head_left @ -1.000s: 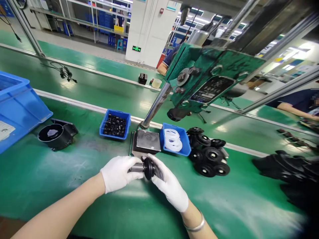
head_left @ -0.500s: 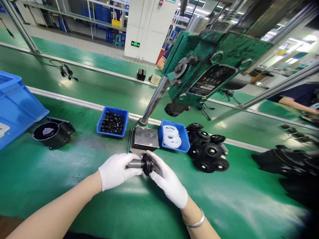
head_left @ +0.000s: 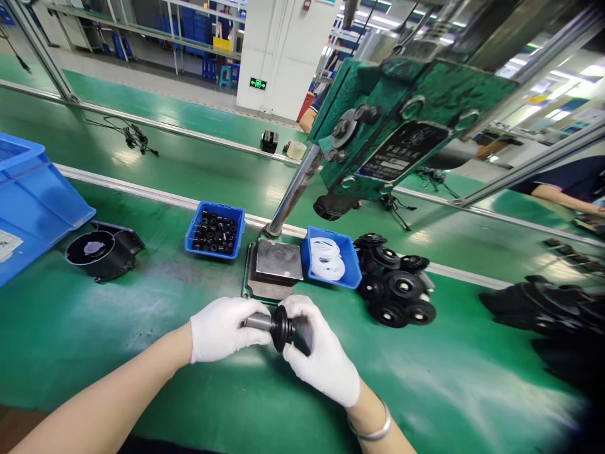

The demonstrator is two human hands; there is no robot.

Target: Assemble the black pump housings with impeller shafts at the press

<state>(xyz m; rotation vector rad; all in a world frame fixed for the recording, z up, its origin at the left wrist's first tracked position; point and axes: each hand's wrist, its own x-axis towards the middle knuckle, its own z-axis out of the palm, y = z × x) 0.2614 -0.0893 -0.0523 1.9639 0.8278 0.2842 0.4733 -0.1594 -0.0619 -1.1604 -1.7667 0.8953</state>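
Note:
My left hand [head_left: 230,331], in a white glove, is closed round a grey metal cylinder [head_left: 258,321]. Against the cylinder's right end sits a black ringed disc part [head_left: 282,328], its axis lying roughly sideways. The gloved fingers of my right hand [head_left: 317,347] grip the rim of this black part from the right. Both hands are just in front of the press base, whose flat metal block [head_left: 279,259] shows behind them. Whether the cylinder and the black part are joined is hidden by the fingers.
A green press head [head_left: 397,132] hangs over the bench. Blue bins hold small black parts [head_left: 215,232] and white rings [head_left: 327,258]. Black wheel-like discs [head_left: 401,285] lie to the right. At left are a black round housing [head_left: 97,252] and a large blue crate [head_left: 40,195].
Both hands have come slightly nearer to me with the cylinder and black part, uncovering more of the press base. My right hand's fingers are more bent round the rim.

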